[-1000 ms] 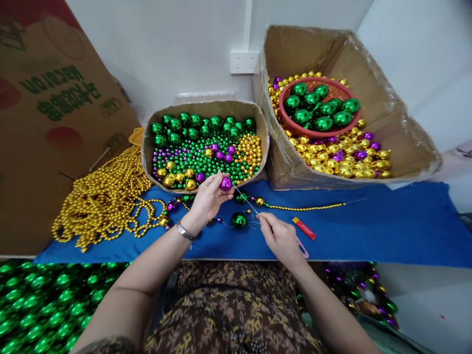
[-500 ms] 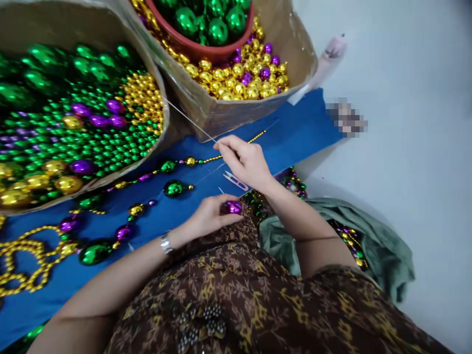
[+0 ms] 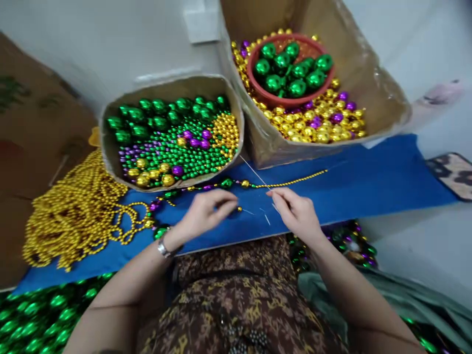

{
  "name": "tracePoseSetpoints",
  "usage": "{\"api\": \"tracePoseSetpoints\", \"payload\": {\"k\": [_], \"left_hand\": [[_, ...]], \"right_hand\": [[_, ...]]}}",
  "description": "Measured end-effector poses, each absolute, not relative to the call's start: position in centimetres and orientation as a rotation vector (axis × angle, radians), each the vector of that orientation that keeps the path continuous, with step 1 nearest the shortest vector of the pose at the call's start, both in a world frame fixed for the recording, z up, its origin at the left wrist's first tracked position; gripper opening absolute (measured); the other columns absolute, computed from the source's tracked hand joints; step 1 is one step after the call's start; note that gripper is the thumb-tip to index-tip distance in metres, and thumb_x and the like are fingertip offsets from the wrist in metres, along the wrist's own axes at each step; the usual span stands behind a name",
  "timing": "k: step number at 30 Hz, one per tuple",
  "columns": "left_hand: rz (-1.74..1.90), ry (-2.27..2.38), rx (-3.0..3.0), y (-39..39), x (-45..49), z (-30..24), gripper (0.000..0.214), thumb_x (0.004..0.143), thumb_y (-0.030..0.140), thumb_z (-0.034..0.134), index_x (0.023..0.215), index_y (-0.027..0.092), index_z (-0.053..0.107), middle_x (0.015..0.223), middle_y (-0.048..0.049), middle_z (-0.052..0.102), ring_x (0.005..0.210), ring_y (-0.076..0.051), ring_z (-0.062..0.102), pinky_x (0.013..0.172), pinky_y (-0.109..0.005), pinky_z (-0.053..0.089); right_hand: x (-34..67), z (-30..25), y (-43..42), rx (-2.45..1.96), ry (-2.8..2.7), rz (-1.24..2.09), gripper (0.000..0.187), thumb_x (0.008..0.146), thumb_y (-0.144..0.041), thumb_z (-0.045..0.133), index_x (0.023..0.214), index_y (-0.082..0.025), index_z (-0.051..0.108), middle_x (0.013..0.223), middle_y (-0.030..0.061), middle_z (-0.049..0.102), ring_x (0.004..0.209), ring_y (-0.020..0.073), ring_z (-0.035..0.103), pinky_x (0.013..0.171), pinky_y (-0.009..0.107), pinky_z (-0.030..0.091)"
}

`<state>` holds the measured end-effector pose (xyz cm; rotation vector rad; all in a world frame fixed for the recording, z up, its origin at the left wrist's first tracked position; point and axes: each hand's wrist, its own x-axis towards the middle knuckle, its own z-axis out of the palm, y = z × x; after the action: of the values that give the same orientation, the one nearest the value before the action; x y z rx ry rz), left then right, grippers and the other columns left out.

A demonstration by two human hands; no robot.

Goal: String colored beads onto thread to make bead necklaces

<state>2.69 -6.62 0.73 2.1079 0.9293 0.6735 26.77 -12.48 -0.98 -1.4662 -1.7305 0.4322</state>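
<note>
While a long, thin, pale needle-like rod (image 3: 254,172) slants over the blue cloth-covered table (image 3: 368,182), its near end is pinched between the thumb and fingers of the right hand (image 3: 298,211), and its far end points toward the rim of a rounded cardboard box (image 3: 165,91). Facing it, the left hand (image 3: 204,211) has its fingers curled, tips near the thumb; blur hides whether they grip anything (a small, round, shiny gold bead (image 3: 239,209) shows just beside them). Threading looks like the step in hand, probably between two beads, since none can be made out on the rod. A next move would call for a steady right-hand pinch and a bead lined up squarely with the rod's free tip. Behind the hands, a strand of shiny green, purple and gold beads (image 3: 226,183) crosses the table, with a heap of gold bead chains (image 3: 73,206) at the far left. Sorted loose beads lie in the rounded box; to its right, a taller cardboard box (image 3: 356,69) holds a red plastic basket (image 3: 291,103) of large, glossy green beads (image 3: 298,88).
</note>
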Motion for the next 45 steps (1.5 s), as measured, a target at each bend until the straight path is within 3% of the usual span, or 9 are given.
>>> {"api": "tracePoseSetpoints", "payload": {"k": [4, 9, 12, 15, 19, 24, 32, 36, 45], "left_hand": [[1.0, 1.494, 2.14, 0.0, -3.4, 1.1, 0.017, 0.074, 0.022, 0.071, 0.091, 0.02, 0.07, 0.086, -0.0081, 0.067, 0.095, -0.027, 0.06, 0.09, -0.036, 0.043], [0.694, 1.548, 2.084, 4.9, -6.4, -0.6, 0.018, 0.056, 0.013, 0.079, 0.066, 0.021, 0.065, 0.07, -0.0056, 0.061, 0.097, -0.031, 0.058, 0.095, -0.041, 0.041], [0.899, 1.47, 1.844, 4.2, -6.1, -0.3, 0.021, 0.06, 0.021, 0.08, 0.078, 0.02, 0.069, 0.079, -0.0048, 0.065, 0.088, -0.024, 0.062, 0.085, -0.033, 0.047], [1.139, 1.173, 1.316, 2.1, -4.9, 0.4, 0.027, 0.074, 0.035, 0.073, 0.095, 0.018, 0.069, 0.089, -0.007, 0.068, 0.078, -0.018, 0.065, 0.068, -0.027, 0.053], [1.162, 0.898, 0.814, -0.8, -3.2, 0.6, 0.028, 0.085, 0.038, 0.063, 0.097, 0.014, 0.069, 0.092, -0.0107, 0.07, 0.074, -0.014, 0.068, 0.058, -0.02, 0.056], [1.133, 0.813, 0.747, -2.8, -1.8, 0.4, 0.028, 0.086, 0.035, 0.063, 0.101, 0.012, 0.07, 0.092, -0.0104, 0.071, 0.075, -0.015, 0.07, 0.065, -0.02, 0.059], [1.239, 0.785, 0.63, -3.8, -0.2, -0.1, 0.012, 0.08, 0.026, 0.072, 0.085, 0.016, 0.066, 0.086, -0.0024, 0.07, 0.087, -0.017, 0.071, 0.091, -0.034, 0.057], [1.334, 0.805, 0.536, -3.8, 0.5, -0.3, 0.012, 0.082, 0.027, 0.07, 0.087, 0.017, 0.066, 0.094, -0.0032, 0.07, 0.096, -0.018, 0.069, 0.094, -0.032, 0.056], [1.394, 0.763, 0.46, -4.2, 1.2, -0.1, 0.02, 0.076, 0.027, 0.076, 0.071, 0.016, 0.059, 0.077, 0.0, 0.065, 0.101, -0.02, 0.068, 0.094, -0.03, 0.055]], "right_hand": [[25.0, -1.9, -12.1, -1.431, -1.772, 0.481, 0.025, 0.096, -0.031, 0.044, 0.096, -0.02, 0.066, 0.075, 0.0001, 0.071, 0.048, 0.0096, 0.057, 0.052, 0.02, 0.043], [22.6, -2.5, -11.8, -1.35, -1.85, 0.543, 0.024, 0.097, -0.028, 0.043, 0.096, -0.021, 0.066, 0.078, 0.001, 0.074, 0.056, 0.012, 0.065, 0.057, 0.021, 0.048], [21.5, -3.2, -11.8, -1.302, -1.881, 0.561, 0.024, 0.097, -0.026, 0.042, 0.095, -0.021, 0.065, 0.081, 0.0017, 0.074, 0.062, 0.0132, 0.068, 0.06, 0.021, 0.049], [20.9, -3.7, -11.8, -1.282, -1.897, 0.573, 0.025, 0.098, -0.027, 0.041, 0.095, -0.021, 0.065, 0.078, 0.0017, 0.074, 0.063, 0.0136, 0.068, 0.06, 0.021, 0.049], [20.4, -3.9, -11.8, -1.263, -1.92, 0.52, 0.024, 0.099, -0.028, 0.041, 0.096, -0.02, 0.064, 0.078, 0.0015, 0.074, 0.062, 0.0131, 0.068, 0.06, 0.021, 0.047], [20.2, -3.5, -11.8, -1.254, -1.929, 0.425, 0.022, 0.098, -0.026, 0.043, 0.096, -0.02, 0.064, 0.084, 0.0022, 0.075, 0.069, 0.0139, 0.07, 0.063, 0.022, 0.048], [20.1, -3.8, -12.0, -1.243, -1.958, 0.404, 0.022, 0.097, -0.025, 0.043, 0.096, -0.021, 0.064, 0.084, 0.0023, 0.075, 0.069, 0.014, 0.07, 0.063, 0.022, 0.05], [20.0, -4.4, -12.1, -1.251, -1.979, 0.429, 0.023, 0.098, -0.025, 0.042, 0.098, -0.021, 0.064, 0.087, 0.0037, 0.075, 0.071, 0.0145, 0.07, 0.065, 0.023, 0.051], [20.0, -4.4, -12.2, -1.266, -1.979, 0.39, 0.022, 0.098, -0.024, 0.043, 0.099, -0.02, 0.064, 0.088, 0.0042, 0.075, 0.072, 0.0143, 0.071, 0.066, 0.022, 0.05]]}}
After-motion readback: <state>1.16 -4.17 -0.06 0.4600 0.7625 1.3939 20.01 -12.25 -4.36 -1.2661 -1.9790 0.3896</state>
